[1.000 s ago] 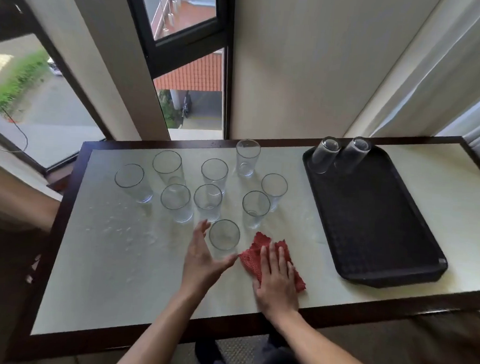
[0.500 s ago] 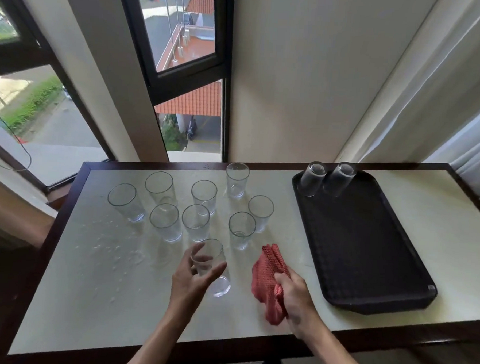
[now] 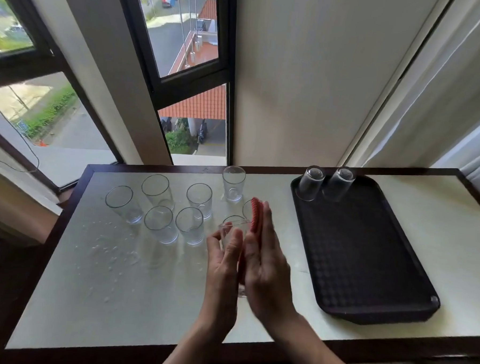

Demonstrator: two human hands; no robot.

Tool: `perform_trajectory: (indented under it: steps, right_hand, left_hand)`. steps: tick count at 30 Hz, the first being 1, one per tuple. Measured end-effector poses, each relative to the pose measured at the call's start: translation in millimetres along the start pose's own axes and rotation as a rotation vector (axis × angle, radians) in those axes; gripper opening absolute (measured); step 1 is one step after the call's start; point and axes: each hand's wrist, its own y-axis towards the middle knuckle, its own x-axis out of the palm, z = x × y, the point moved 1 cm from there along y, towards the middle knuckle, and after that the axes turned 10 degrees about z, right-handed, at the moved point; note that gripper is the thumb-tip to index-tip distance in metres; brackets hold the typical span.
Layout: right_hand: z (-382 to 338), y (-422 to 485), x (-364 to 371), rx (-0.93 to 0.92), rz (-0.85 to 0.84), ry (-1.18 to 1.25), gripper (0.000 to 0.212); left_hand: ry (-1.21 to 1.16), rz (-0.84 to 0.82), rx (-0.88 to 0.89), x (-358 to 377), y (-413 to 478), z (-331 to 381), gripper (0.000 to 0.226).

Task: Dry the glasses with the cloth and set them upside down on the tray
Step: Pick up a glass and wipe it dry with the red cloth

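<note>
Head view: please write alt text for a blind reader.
The left hand holds a glass while the right hand presses a red cloth against it. Other glasses stand upright on the table; two glasses sit upside down on the black tray.

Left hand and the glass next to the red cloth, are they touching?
Touching. The head view shows the left hand with its fingers curled round the glass, gripping its side.

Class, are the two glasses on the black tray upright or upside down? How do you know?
Upside down. The left glass and right glass show closed bases on top, rims down on the tray.
</note>
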Motion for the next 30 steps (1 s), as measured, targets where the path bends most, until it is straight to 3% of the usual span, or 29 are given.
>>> perform_trajectory:
  steps: [2,4,10,13,17,19,21,25,30]
  right_hand:
    - [2.8,15.2,-3.5,0.154,-0.013,0.111,0.058]
    - [3.0,17.5,-6.8,0.191,-0.001,0.151,0.062]
    - [-0.8,-22.8,-11.7,-0.070,0.007,-0.135,0.066]
    - [7.2,-13.5,-12.5,-0.038,-0.037,-0.075,0.065]
    - [6.9,20.4,-12.6,0.187,-0.041,0.212,0.054]
    - [5.0,20.2,-13.4,0.195,-0.038,0.277,0.057]
    - [-0.1,4.3,-14.8,0.125,-0.057,0.231,0.061]
    - [3.0,-27.9,-13.9,-0.142,-0.103,0.000,0.073]
    - [3.7,-1.1,-19.8,0.106,-0.159,0.191,0.071]
  left_hand:
    - [0.016,0.005,-0.013,3.4,-2.5,-3.7,0.060]
    - [0.017,0.009,-0.006,6.9,-4.6,-4.0,0.057]
    - [0.048,-0.044,0.025,7.2,1.6,-1.9,0.079]
    - [0.043,0.001,0.030,6.1,4.6,-3.5,0.066]
    - [0.096,0.009,0.046,11.6,5.0,-1.1,0.042]
    - [0.101,0.007,0.034,13.8,1.5,3.4,0.036]
    - [0.065,-0.015,0.030,13.7,0.9,8.5,0.043]
    - [0.044,-0.032,0.007,10.8,9.7,13.7,0.094]
    - [-0.021,-0.030,-0.029,15.2,11.3,13.9,0.081]
